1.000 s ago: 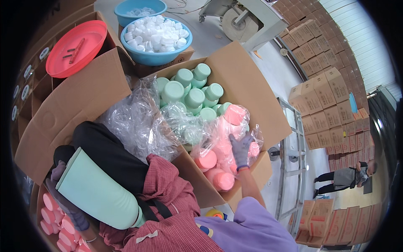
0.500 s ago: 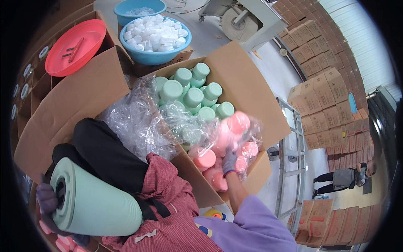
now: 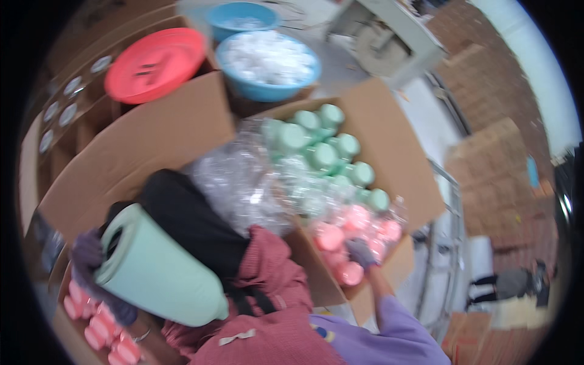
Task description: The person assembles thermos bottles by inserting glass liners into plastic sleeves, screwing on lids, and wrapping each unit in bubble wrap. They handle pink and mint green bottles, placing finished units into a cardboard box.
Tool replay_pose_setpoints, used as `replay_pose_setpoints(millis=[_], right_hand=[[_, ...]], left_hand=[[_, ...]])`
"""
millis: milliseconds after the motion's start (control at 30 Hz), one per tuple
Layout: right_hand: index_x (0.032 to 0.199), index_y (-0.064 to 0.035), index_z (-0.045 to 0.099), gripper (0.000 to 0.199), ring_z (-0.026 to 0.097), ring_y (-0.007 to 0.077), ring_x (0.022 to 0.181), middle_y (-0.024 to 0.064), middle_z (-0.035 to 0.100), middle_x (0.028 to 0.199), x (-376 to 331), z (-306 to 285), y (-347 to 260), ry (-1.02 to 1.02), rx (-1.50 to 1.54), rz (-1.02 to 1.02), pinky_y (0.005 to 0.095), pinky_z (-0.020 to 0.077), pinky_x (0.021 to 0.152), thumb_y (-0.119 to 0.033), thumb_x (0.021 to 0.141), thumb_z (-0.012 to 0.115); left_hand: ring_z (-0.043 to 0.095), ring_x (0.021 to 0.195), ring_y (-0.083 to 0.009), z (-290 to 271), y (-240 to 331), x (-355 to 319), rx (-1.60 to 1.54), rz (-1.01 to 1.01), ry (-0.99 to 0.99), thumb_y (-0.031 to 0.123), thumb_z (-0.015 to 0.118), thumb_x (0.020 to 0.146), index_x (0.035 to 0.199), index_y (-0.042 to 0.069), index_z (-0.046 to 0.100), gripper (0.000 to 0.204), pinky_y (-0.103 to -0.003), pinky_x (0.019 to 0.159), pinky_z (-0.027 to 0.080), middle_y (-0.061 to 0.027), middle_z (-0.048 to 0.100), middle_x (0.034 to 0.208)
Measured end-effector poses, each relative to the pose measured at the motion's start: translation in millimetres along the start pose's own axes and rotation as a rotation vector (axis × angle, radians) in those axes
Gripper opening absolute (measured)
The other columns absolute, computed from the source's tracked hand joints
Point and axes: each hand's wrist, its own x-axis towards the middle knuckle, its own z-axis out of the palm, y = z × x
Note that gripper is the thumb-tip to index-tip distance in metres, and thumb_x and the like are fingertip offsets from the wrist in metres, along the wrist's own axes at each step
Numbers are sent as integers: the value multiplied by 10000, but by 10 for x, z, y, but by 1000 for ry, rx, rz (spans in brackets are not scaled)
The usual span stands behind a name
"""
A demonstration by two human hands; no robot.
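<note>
A large pale green tapered container (image 3: 167,264), with a dark hole in its wider end, lies tilted across my lap. My left hand (image 3: 90,252), in a grey-purple glove, is closed around that wider end. In front of me, an open cardboard box (image 3: 398,143) holds pale green capped bottles (image 3: 322,157) and, at its near right end, pink bottles (image 3: 330,237) under clear plastic. My right hand (image 3: 361,252), gloved in grey, reaches in among the pink ones. Blur and plastic hide its fingers, so its grip is unclear.
Crumpled clear plastic bags (image 3: 240,173) spill over the box's left side. Beyond stand a blue basin (image 3: 267,91) of white caps, another blue basin (image 3: 234,13) and a red lid (image 3: 152,45). More pink bottles (image 3: 100,328) lie lower left. A metal frame (image 3: 447,237) stands at right.
The whole view has shifted, bringing more pink bottles in at lower left. A pink bottle that was blurred and raised by my right hand now appears lower, among the others.
</note>
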Motion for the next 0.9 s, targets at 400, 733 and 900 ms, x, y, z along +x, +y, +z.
replay_pose_setpoints(millis=[400, 733, 900], right_hand=[[971, -127, 686, 297, 621, 274, 923, 27, 681, 977, -95, 129, -5171, 337, 266, -1398, 455, 451, 975, -148, 697, 796], [971, -91, 722, 138, 597, 228, 1083, 72, 664, 1068, 441, 82, -4789, -142, 625, -1258, 454, 420, 1046, -120, 838, 701], [1120, -49, 704, 296, 560, 278, 1179, 128, 615, 1197, 720, -218, -4808, -232, 591, -1018, 428, 406, 1049, -196, 865, 666]], left_hand=[[533, 1292, -302, 96, -226, -169, -333, -757, -278, 552, 261, 1048, 1364, -63, 492, 728, -432, 1128, 393, -208, 546, 1391], [621, 1166, -248, -57, -157, 48, 60, -533, -540, 349, 406, 1055, 1267, -77, 601, 515, -423, 1120, 402, -181, 674, 1202], [627, 1148, -249, -269, 111, -51, -229, -200, -255, 259, 481, 1028, 1199, -20, 650, 368, -429, 1113, 399, -160, 667, 1209]])
